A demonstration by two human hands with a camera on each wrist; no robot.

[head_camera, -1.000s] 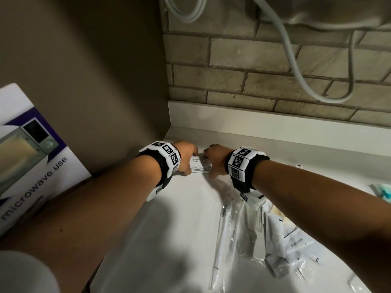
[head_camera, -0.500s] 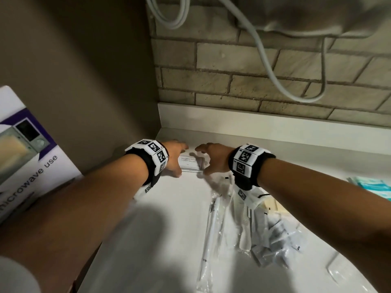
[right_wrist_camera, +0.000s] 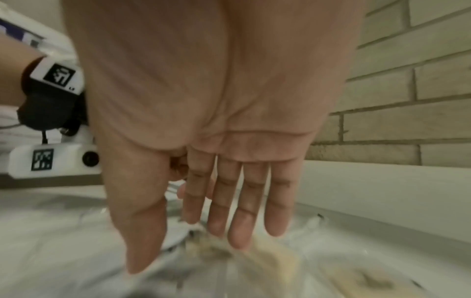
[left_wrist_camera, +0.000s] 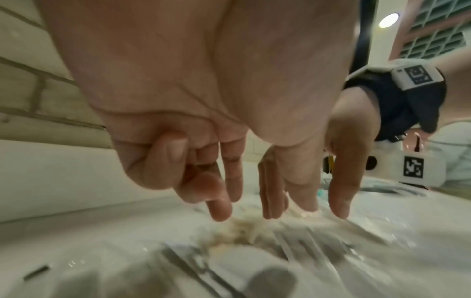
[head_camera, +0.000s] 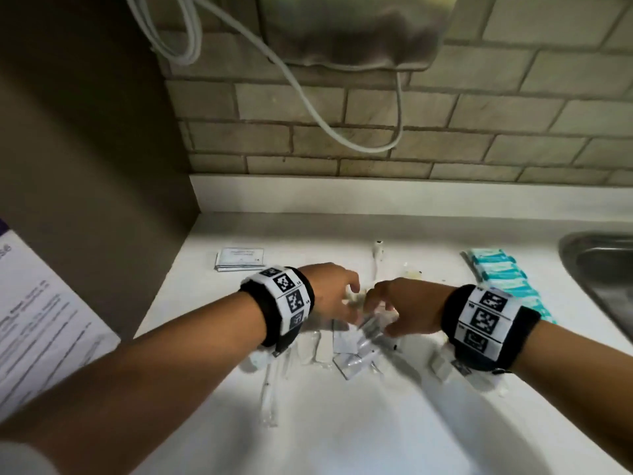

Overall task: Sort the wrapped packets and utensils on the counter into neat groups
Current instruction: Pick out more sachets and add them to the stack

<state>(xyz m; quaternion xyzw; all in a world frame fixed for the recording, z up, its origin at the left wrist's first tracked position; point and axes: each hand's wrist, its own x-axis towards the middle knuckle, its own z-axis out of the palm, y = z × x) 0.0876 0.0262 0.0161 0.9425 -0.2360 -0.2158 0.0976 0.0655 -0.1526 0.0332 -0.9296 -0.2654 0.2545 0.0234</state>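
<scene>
A loose pile of clear-wrapped packets (head_camera: 352,351) and long wrapped utensils (head_camera: 270,389) lies mid-counter. My left hand (head_camera: 337,296) hovers over its far edge, fingers hanging loosely downward (left_wrist_camera: 254,201), holding nothing. My right hand (head_camera: 390,310) is just to the right, with straight fingers pointing down (right_wrist_camera: 203,231) at a blurred beige packet (right_wrist_camera: 275,260). A small stack of white printed packets (head_camera: 239,258) sits squared up near the back left corner. Teal packets (head_camera: 503,279) lie in a row on the right. A thin white utensil (head_camera: 377,258) lies behind the hands.
A steel sink (head_camera: 603,279) cuts into the counter at far right. A brick wall with a hanging white cable (head_camera: 342,132) stands behind, and a brown side wall (head_camera: 102,200) bounds the left. A printed microwave notice (head_camera: 41,330) leans at the left.
Both hands let go of the white packet stack in the back left corner and drew back and rightward to the loose pile. The head view swung right, revealing the teal packets and sink.
</scene>
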